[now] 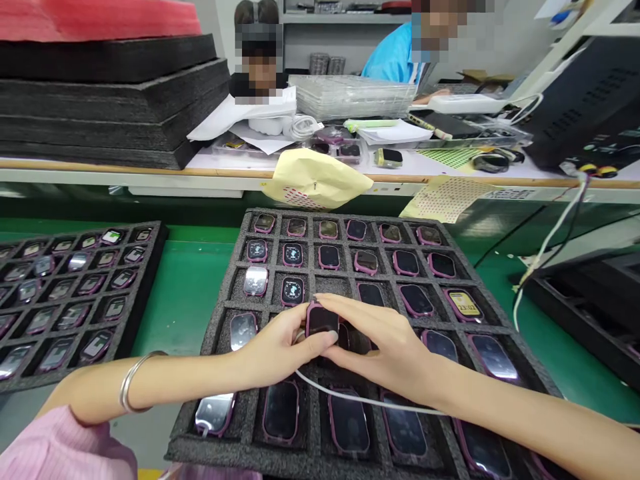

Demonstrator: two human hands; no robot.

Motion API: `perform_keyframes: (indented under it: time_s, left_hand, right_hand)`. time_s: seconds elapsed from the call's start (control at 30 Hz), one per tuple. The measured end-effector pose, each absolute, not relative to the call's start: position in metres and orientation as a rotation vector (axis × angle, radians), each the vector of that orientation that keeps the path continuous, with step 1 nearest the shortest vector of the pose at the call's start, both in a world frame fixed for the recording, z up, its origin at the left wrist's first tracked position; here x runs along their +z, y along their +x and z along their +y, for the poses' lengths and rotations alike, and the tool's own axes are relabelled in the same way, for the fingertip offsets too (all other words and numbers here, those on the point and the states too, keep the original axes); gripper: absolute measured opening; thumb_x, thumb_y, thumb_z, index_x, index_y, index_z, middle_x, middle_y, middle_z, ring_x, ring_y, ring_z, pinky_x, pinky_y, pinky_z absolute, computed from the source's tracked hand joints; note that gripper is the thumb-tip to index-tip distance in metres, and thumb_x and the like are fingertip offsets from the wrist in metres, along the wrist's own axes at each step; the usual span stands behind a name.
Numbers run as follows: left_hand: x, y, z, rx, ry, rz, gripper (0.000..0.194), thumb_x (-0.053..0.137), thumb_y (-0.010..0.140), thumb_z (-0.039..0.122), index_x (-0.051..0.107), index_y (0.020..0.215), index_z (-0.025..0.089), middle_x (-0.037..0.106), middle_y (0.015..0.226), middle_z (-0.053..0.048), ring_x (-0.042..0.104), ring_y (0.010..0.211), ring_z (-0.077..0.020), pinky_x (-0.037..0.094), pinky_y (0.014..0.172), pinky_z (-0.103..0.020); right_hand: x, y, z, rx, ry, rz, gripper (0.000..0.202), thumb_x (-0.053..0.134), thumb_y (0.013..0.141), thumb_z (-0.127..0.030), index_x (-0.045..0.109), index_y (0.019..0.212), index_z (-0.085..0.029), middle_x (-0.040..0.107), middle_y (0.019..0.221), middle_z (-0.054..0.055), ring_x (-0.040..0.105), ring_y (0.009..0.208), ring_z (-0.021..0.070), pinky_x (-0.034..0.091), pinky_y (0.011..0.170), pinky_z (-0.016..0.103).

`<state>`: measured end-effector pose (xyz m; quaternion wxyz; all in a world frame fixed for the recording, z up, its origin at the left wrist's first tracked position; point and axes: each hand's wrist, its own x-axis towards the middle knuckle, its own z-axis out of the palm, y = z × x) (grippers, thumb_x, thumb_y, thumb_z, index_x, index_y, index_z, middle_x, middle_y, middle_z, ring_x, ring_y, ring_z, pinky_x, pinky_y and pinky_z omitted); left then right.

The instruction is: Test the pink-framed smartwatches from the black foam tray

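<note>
My left hand (280,343) grips a purple-framed smartwatch (321,321) with a dark screen, its thumb lying along the lower edge. My right hand (390,340) closes on the same watch from the other side, fingertips at its top and thumb near its bottom. From beneath my left hand a white cable (350,399) runs to the right under my right forearm. Below both hands lies a black foam tray (219,323) whose compartments hold similar watches. Most screens are dark; several show dials, and a yellow watch face (464,304) reads a time. Behind my fingers, one compartment (333,287) has no watch.
Another foam tray of watches (80,293) lies left on the green mat (187,287). Stacked black foam (100,110) stands on the shelf, beside papers and clear plastic trays (350,97). A dark tray (580,313) sits right. Two people are beyond the shelf.
</note>
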<state>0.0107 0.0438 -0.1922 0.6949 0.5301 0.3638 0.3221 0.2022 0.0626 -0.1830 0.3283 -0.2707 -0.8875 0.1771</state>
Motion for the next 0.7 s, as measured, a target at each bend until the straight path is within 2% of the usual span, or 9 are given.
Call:
perform_keyframes:
  time_s: [0.13, 0.27, 0.37, 0.47, 0.53, 0.6, 0.7]
  left_hand:
    - [-0.190, 0.009, 0.044, 0.710, 1.179, 0.804, 0.028, 0.059, 0.089, 0.036, 0.057, 0.108, 0.015, 0.057, 0.085, 0.000, 0.053, 0.078, -0.0146, 0.042, 0.072, -0.027]
    - [-0.192, 0.007, 0.044, 0.733, 1.180, 0.703, 0.033, 0.060, 0.089, 0.032, 0.054, 0.117, 0.016, 0.061, 0.102, -0.004, 0.055, 0.102, -0.0190, 0.042, 0.091, -0.030]
    - [-0.196, 0.005, 0.044, 0.729, 1.185, 0.679, 0.039, 0.069, 0.083, 0.030, 0.053, 0.117, 0.017, 0.059, 0.110, -0.006, 0.054, 0.105, -0.0207, 0.042, 0.094, -0.033]
    - [-0.200, 0.005, 0.044, 0.753, 1.157, 0.684, 0.031, 0.066, 0.085, 0.025, 0.053, 0.111, 0.016, 0.059, 0.106, -0.005, 0.054, 0.103, -0.0193, 0.043, 0.093, -0.032]
    - [-0.201, 0.005, 0.045, 0.794, 1.168, 0.686, 0.021, 0.062, 0.088, 0.023, 0.054, 0.106, 0.017, 0.057, 0.099, -0.003, 0.054, 0.097, -0.0162, 0.044, 0.088, -0.029]
    - [-0.203, 0.005, 0.045, 0.797, 1.201, 0.700, 0.018, 0.062, 0.088, 0.025, 0.055, 0.103, 0.018, 0.054, 0.087, 0.001, 0.054, 0.080, -0.0115, 0.046, 0.072, -0.023]
    - [-0.203, 0.004, 0.045, 0.725, 1.201, 0.734, 0.021, 0.062, 0.088, 0.031, 0.052, 0.103, 0.019, 0.048, 0.067, 0.006, 0.046, 0.054, -0.0077, 0.039, 0.047, -0.019]
  right_hand:
    - [-0.179, 0.202, 0.064, 0.488, -0.753, -2.309, 0.040, 0.066, 0.085, -0.020, 0.056, 0.124, -0.017, 0.069, 0.116, 0.010, 0.070, 0.097, 0.0216, 0.058, 0.088, 0.031]
    - [-0.174, 0.202, 0.067, 0.534, -0.754, -2.285, 0.036, 0.067, 0.087, -0.024, 0.057, 0.121, -0.018, 0.072, 0.109, 0.007, 0.072, 0.088, 0.0183, 0.059, 0.082, 0.026]
    - [-0.177, 0.203, 0.068, 0.461, -0.684, -2.371, 0.035, 0.061, 0.093, -0.030, 0.055, 0.124, -0.014, 0.069, 0.114, 0.013, 0.069, 0.100, 0.0224, 0.058, 0.088, 0.032]
    - [-0.183, 0.203, 0.068, 0.301, -0.675, -2.465, 0.036, 0.053, 0.097, -0.030, 0.052, 0.126, -0.008, 0.065, 0.120, 0.019, 0.065, 0.109, 0.0269, 0.056, 0.093, 0.039]
    - [-0.185, 0.203, 0.068, 0.197, -0.686, -2.494, 0.035, 0.052, 0.098, -0.028, 0.052, 0.125, -0.007, 0.064, 0.120, 0.021, 0.064, 0.110, 0.0285, 0.056, 0.093, 0.041]
    - [-0.185, 0.203, 0.066, 0.110, -0.679, -2.501, 0.034, 0.052, 0.097, -0.026, 0.053, 0.124, -0.006, 0.065, 0.118, 0.022, 0.065, 0.108, 0.0297, 0.057, 0.090, 0.042]
    - [-0.183, 0.204, 0.064, 0.049, -0.669, -2.507, 0.033, 0.053, 0.096, -0.024, 0.053, 0.124, -0.005, 0.065, 0.116, 0.022, 0.066, 0.105, 0.0309, 0.059, 0.086, 0.043]
